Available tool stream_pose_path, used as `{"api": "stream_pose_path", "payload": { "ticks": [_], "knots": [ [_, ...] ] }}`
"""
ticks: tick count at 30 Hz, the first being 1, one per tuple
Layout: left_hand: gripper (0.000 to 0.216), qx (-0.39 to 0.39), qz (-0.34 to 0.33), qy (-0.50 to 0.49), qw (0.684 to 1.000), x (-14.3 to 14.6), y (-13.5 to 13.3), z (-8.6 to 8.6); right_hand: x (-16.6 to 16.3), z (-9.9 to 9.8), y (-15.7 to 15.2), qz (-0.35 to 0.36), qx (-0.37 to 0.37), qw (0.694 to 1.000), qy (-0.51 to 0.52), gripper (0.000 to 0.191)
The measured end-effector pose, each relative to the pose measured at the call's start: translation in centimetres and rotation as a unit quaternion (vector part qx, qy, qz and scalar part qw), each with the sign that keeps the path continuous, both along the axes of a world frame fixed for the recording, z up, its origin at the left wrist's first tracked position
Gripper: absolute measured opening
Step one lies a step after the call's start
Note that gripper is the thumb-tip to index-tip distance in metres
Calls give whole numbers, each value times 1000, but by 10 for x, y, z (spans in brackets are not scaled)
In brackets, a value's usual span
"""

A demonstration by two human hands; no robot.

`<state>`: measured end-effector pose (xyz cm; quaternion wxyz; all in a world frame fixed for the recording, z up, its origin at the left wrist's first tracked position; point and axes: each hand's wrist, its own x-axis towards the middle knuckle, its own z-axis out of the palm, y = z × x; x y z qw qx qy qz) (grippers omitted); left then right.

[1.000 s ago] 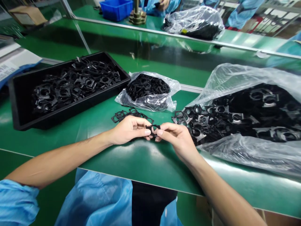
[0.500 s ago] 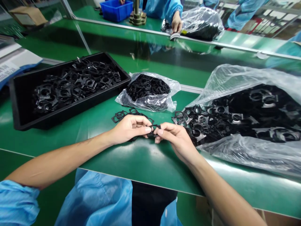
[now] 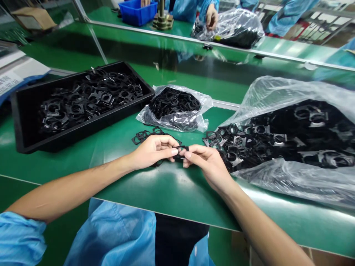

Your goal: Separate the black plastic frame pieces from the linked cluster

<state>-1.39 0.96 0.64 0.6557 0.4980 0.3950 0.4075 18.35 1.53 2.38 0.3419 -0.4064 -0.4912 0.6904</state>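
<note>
Between my two hands, just above the green table, is a small black plastic piece with a round opening [image 3: 181, 156]. My left hand [image 3: 154, 151] pinches its left side between thumb and fingers. Its right side is gripped by my right hand [image 3: 205, 159] in the same way. Several thin black rings [image 3: 142, 136] lie loose on the table behind my left hand, partly hidden by it. To the right of my right hand, black frame-like parts with round holes [image 3: 238, 142] spill out of a large clear plastic bag [image 3: 280, 184].
A black tray [image 3: 83, 133] full of similar black parts stands at the left. Behind my hands sits a smaller clear bag [image 3: 203, 99] of black rings. Across a metal rail, a co-worker's hand [image 3: 212, 17] is at another bag [image 3: 241, 24], near a blue bin [image 3: 137, 13].
The black piece between my fingers has turned slightly, and its opening shows more clearly. My hands have hardly moved. The co-worker's hand has drawn back from the rail to the bag.
</note>
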Motion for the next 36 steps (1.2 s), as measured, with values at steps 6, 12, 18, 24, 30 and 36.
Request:
{"api": "stream_pose_path", "payload": {
  "ticks": [6, 12, 18, 24, 30, 36],
  "knots": [
    [32, -6, 15, -2, 1000, 2, 0, 0, 0, -1, -1, -3, 7, 1000, -22, 36],
    [32, 0, 10, 9, 1000, 2, 0, 0, -1, -1, 0, 1, 1, 1000, -21, 38],
    [30, 16, -9, 31, 999, 0, 0, -2, -1, 1, -1, 10, 10, 999, -38, 39],
    [19, 60, -33, 87, 994, 1, -3, -2, 0, -1, -2, 48, 49, 996, -61, 38],
    [16, 84, -24, 106, 990, 2, -4, -2, 0, -3, -2, 50, 68, 993, -78, 39],
    [29, 60, 38, 55, 996, 3, -3, -7, -2, 1, -2, 9, 59, 996, -59, 41]
  ]
}}
